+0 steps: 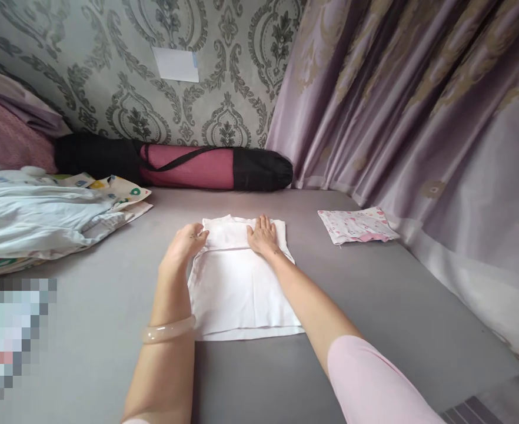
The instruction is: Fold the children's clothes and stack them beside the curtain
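Observation:
A white garment lies flat on the grey bed sheet, its top part folded down. My right hand lies flat on the folded top, fingers stretched out. My left hand is at the garment's upper left edge, fingers curled onto the cloth's corner. A pale bangle sits on my left forearm.
A small folded pink-patterned cloth lies to the right near the purple curtain. A pile of light clothes and printed fabric sits at the left. A pink and black rolled mat bag lies along the patterned wall.

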Demonstrator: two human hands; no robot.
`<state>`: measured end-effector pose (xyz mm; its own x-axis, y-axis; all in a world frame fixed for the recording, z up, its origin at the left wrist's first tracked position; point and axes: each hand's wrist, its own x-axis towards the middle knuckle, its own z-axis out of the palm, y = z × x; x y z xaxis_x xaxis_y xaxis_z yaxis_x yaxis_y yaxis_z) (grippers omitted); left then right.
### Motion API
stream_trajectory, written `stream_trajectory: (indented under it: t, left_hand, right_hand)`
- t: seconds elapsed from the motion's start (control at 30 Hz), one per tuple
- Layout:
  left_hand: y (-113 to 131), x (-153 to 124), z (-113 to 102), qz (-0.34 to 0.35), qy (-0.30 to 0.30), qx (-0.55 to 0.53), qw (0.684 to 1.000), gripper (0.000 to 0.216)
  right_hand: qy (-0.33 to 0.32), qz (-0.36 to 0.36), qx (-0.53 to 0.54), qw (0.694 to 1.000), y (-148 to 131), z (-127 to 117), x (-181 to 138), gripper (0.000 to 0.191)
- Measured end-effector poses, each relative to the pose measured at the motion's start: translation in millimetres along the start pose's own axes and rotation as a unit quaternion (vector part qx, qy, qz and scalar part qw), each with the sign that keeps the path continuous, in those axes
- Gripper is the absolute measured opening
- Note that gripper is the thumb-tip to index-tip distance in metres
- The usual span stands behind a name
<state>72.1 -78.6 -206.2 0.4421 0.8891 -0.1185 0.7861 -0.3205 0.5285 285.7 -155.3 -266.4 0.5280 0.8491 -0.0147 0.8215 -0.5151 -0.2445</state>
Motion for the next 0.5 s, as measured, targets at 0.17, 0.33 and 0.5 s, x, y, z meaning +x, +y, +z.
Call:
stream_trajectory:
  t: [0.17, 0.33, 0.5]
  left_hand:
    - [15, -11, -13, 0.039, 0.022, 0.002, 0.999, 0.041]
    - [41, -30, -22, 0.086, 0.053, -0.007, 0.995, 0.043]
    - [63, -42, -22, 0.111, 0.005, 0.053, 0.992, 0.040]
  right_hand:
    - [-0.047, -0.037, 0.061, 0.996, 18, -21, -1, 0.070]
    - [0.018, -0.036, 0.029, 0.999, 55, -27, -20, 0.067]
    - [-0.058, -0.046, 0.041, 0.996, 71, -25, -30, 0.070]
